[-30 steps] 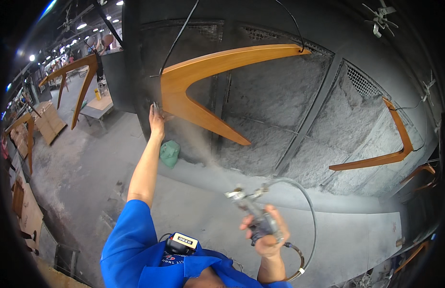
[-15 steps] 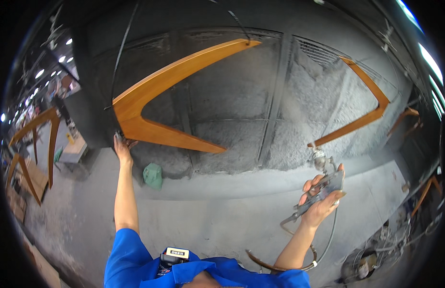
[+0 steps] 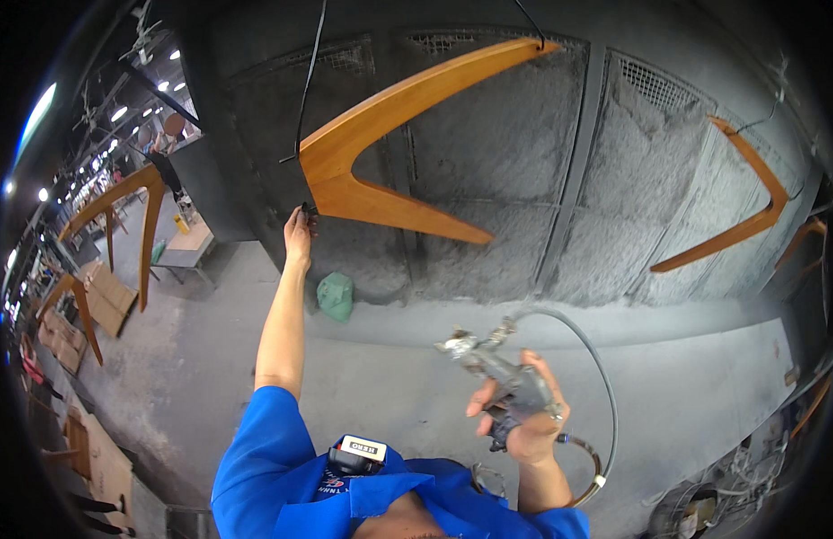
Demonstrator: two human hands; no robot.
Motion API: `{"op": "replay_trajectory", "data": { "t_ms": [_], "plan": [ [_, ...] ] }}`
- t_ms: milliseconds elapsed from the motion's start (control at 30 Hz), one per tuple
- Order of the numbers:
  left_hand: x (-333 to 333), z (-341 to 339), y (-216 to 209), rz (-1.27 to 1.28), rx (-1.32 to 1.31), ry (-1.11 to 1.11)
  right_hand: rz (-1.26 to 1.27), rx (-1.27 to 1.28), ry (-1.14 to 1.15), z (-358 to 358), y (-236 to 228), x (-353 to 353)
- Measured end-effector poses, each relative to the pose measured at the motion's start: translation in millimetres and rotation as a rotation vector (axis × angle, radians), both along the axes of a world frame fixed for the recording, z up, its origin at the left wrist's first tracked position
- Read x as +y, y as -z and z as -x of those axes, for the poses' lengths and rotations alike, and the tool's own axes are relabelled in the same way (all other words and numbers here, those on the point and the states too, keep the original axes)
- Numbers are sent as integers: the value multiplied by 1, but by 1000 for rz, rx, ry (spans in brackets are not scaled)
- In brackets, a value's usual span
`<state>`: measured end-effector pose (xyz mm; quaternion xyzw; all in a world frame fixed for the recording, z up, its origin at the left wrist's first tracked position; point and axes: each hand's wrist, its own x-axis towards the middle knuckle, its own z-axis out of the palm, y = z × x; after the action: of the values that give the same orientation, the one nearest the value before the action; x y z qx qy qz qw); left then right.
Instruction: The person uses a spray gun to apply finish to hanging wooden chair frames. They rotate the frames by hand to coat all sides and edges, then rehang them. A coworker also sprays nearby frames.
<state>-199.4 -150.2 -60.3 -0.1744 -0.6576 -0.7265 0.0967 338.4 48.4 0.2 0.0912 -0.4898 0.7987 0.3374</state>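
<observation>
A V-shaped brown wooden frame piece (image 3: 345, 184) hangs by dark wire hooks in front of me, its bend at the left and its arms reaching right. My left hand (image 3: 298, 235) is raised to its lower left corner, fingers closed on a small dark fitting (image 3: 307, 209) there. Lower right, my right hand (image 3: 531, 418) is wrapped round the grip of a metal spray gun (image 3: 506, 373), slightly blurred. The gun's nozzle end points up and left, below the piece and apart from it. A grey hose (image 3: 605, 377) arcs from the gun.
A second V-shaped wooden piece (image 3: 749, 234) hangs at the right. More wooden frames (image 3: 147, 216) hang at the left, near a table (image 3: 187, 247). A green cloth-like bundle (image 3: 336, 296) lies by the dusty booth wall (image 3: 488, 162). Equipment and hoses (image 3: 695, 508) stand lower right.
My right hand has swung the spray gun leftward, from near the right-hand piece's tip, and its nozzle now points left. The view has shifted left. My left hand stays at the piece's corner.
</observation>
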Motion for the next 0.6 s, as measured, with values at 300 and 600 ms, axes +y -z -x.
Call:
{"op": "replay_trajectory", "data": {
  "t_ms": [300, 600],
  "plan": [
    [-5, -15, -20, 94, -51, 118, 28, -283, 341, 41, 56, 39],
    [-12, -9, -44, 272, -94, 42, 522, -626, 812, 18, 175, 123]
  ]
}}
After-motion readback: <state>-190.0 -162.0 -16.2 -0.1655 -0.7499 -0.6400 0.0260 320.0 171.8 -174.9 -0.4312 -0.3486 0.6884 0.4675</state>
